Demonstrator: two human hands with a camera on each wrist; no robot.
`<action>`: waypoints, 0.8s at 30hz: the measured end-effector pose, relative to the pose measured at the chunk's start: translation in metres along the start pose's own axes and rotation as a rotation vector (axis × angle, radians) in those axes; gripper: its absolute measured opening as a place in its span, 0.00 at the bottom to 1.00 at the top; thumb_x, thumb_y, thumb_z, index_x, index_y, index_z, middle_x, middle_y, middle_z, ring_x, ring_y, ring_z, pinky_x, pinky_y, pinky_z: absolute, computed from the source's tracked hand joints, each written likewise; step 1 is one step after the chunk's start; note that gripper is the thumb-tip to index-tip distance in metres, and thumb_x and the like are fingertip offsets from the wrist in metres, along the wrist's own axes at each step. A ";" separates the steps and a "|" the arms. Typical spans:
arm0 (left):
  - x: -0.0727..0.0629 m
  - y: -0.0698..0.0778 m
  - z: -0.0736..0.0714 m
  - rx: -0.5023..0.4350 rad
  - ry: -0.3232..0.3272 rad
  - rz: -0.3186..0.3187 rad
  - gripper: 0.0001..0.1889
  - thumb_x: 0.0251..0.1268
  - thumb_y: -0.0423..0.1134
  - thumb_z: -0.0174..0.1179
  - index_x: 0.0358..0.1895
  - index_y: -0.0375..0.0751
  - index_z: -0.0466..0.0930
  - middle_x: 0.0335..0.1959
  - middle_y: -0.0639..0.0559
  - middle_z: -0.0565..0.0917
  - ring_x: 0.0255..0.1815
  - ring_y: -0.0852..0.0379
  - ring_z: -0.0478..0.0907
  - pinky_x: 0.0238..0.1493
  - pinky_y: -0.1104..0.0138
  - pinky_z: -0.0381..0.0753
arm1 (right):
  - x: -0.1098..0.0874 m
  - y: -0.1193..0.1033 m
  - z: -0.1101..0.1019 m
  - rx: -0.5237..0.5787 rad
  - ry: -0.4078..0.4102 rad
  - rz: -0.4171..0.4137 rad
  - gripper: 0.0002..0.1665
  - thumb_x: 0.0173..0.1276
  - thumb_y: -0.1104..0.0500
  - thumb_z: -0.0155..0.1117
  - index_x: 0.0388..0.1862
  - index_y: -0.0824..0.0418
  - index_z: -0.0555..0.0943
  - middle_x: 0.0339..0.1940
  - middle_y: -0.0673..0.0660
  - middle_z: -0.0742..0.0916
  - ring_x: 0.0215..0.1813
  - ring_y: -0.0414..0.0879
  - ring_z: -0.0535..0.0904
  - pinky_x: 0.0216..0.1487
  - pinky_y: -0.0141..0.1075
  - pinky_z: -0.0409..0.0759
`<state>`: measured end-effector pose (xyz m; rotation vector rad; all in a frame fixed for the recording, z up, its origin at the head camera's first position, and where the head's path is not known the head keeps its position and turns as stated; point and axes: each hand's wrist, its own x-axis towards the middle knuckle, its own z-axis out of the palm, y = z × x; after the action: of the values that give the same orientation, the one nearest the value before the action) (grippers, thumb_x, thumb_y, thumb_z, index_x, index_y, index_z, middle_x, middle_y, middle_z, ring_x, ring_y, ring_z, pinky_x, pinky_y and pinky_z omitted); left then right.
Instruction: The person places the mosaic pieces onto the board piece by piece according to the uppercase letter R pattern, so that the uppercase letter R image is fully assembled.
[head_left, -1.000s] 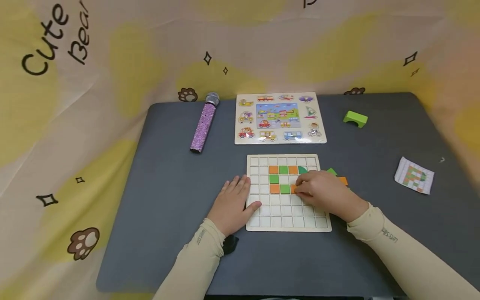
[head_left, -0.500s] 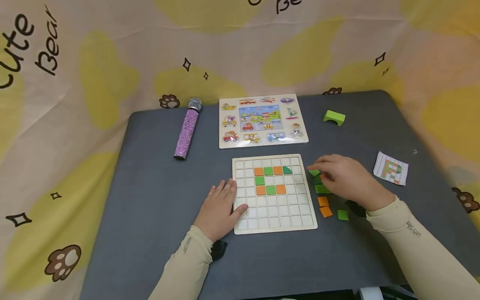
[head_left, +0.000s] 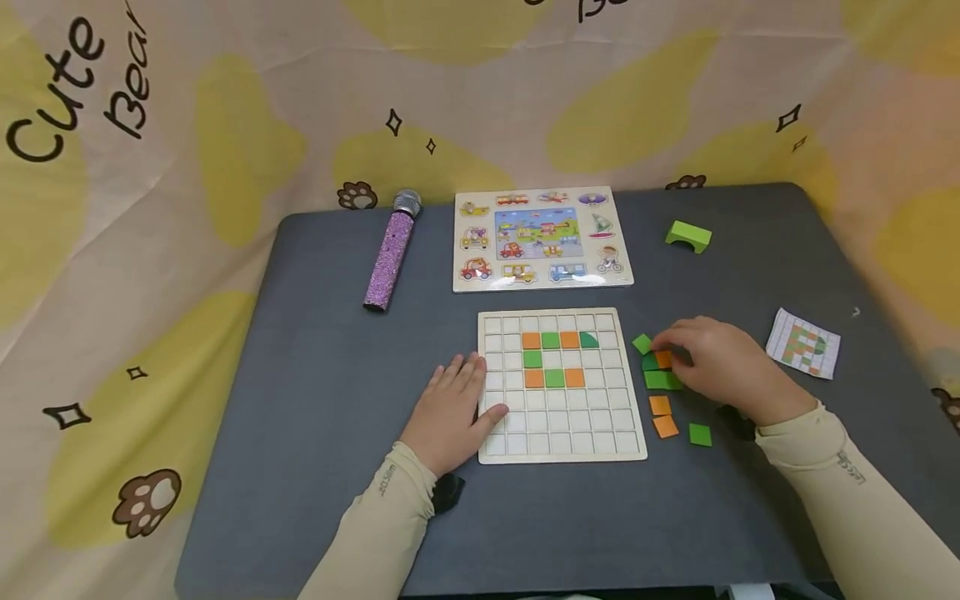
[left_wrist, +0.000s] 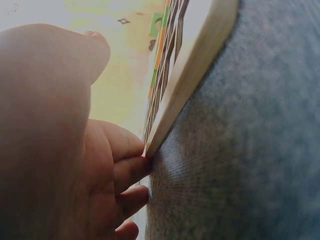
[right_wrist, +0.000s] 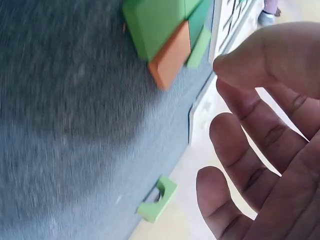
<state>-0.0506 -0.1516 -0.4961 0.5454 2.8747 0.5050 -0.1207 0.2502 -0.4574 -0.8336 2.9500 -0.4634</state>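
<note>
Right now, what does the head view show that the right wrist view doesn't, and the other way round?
Only the head view shows the left hand resting at the grid board's left edge, the patterned paper and the lone green square.

Only the right wrist view shows the palm side of the right hand, its fingers loosely bent.

Both show the green arch block, the nearby orange tile among green pieces, and the grid board and microphone, though the wrist view catches only small parts of those last two.
</note>
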 end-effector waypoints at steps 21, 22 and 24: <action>-0.007 -0.006 0.004 0.013 -0.008 -0.029 0.44 0.83 0.64 0.49 0.84 0.32 0.57 0.85 0.39 0.59 0.86 0.39 0.51 0.85 0.47 0.46 | 0.011 -0.010 0.022 -0.089 -0.053 -0.114 0.19 0.61 0.71 0.78 0.51 0.60 0.94 0.45 0.56 0.88 0.41 0.51 0.81 0.39 0.46 0.85; -0.005 -0.003 0.003 0.015 -0.009 -0.023 0.44 0.83 0.64 0.49 0.84 0.32 0.57 0.85 0.40 0.59 0.86 0.39 0.51 0.85 0.47 0.46 | 0.009 -0.008 0.019 -0.094 -0.046 -0.110 0.19 0.61 0.70 0.78 0.51 0.60 0.94 0.45 0.56 0.88 0.41 0.51 0.80 0.38 0.46 0.84; 0.000 0.001 0.000 0.018 -0.007 -0.009 0.44 0.83 0.65 0.48 0.84 0.32 0.57 0.85 0.40 0.58 0.86 0.40 0.50 0.85 0.47 0.46 | 0.007 -0.005 0.013 -0.101 -0.033 -0.097 0.17 0.60 0.69 0.79 0.49 0.60 0.94 0.45 0.56 0.88 0.42 0.51 0.80 0.39 0.46 0.84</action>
<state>-0.0505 -0.1512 -0.4959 0.5360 2.8766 0.4749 -0.1226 0.2393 -0.4683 -0.9890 2.9336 -0.3039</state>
